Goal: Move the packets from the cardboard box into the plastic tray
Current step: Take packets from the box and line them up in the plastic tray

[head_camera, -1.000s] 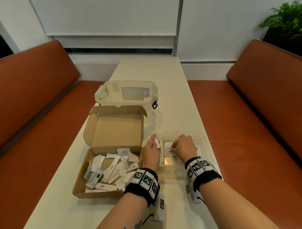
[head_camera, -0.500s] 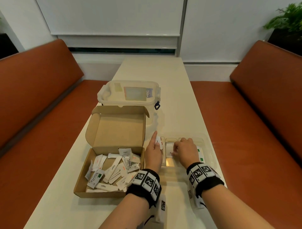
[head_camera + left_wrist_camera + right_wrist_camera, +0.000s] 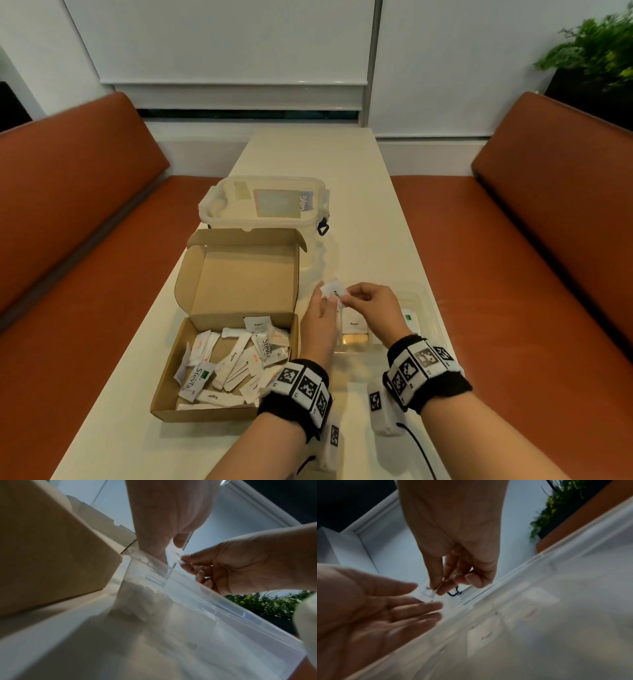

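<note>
Head view: a small white packet (image 3: 334,288) was held above the left end of the clear plastic tray (image 3: 432,310), by the tabletop's right edge.
Right hand (image 3: 375,306): thumb and forefinger pinched the packet's right edge.
Left hand (image 3: 318,320): fingers straight and relaxed, fingertips just beside the packet; contact unclear.
Packet's lie: roughly flat, printed face up, long axis unclear.
Cardboard box (image 3: 164,394): open, left of the tray, holding many Stevia and sugar packets (image 3: 236,366).
Tray contents: a pepper packet (image 3: 355,321) lay flat inside.
</note>
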Motion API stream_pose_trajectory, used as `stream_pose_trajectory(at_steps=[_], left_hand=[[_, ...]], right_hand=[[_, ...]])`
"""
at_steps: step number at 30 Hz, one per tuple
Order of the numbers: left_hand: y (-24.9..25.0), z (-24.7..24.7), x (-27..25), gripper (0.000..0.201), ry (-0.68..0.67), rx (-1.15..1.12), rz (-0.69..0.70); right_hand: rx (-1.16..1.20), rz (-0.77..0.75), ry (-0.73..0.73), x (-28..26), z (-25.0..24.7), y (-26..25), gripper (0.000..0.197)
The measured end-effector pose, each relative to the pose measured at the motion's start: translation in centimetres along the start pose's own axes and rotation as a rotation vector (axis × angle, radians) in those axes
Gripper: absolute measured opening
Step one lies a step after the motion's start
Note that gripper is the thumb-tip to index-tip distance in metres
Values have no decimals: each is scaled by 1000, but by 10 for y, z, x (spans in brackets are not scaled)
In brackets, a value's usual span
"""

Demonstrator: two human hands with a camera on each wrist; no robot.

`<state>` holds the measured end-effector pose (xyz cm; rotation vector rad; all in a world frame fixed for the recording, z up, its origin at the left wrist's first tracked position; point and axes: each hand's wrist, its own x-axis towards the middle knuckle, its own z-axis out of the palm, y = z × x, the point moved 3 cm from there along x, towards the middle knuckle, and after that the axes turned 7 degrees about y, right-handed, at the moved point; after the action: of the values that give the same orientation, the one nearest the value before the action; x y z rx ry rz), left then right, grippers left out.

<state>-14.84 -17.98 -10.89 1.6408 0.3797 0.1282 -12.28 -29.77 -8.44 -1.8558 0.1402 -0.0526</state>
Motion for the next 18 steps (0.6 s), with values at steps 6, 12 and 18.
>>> stream_pose_trajectory(at_steps=[6,12,18], left_hand=[[9,-16,-6,49,230,232,106],[2,-21,-4,58,214,341,13],[-3,-24,-2,48,208,416,16]], right_hand=[[-493,-73,86,12,-20,7,15],[-729,-110,-24,13,-12,19,16],[-898,-188,-81,14,-3,25,18]])
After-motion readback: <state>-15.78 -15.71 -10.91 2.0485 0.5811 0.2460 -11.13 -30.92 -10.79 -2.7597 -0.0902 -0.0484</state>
